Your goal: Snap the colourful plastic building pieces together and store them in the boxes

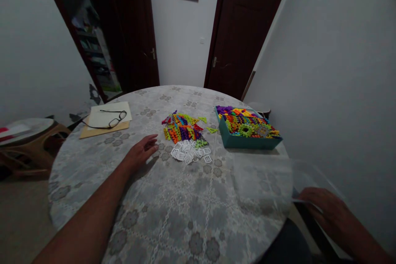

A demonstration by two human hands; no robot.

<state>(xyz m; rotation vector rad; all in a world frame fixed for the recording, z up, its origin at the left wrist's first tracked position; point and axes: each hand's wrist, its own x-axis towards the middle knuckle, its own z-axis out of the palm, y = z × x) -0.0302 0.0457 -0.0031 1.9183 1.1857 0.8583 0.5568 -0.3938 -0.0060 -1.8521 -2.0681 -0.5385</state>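
Note:
My left hand is over the left-middle of the table, its fingers apart and loosely bent, with nothing in it. Just right of it lies a pile of white grid-like plastic pieces, with small colourful plastic building pieces heaped behind. At the right table edge my right hand grips a clear plastic container, see-through and partly blurred, which reaches over the tabletop. Its exact shape is hard to make out. Beyond it stands a teal box filled with many-coloured pieces.
A patterned grey cloth covers the round table. Black-framed glasses rest on papers at the far left. A stool stands left of the table, and a white wall rises close on the right.

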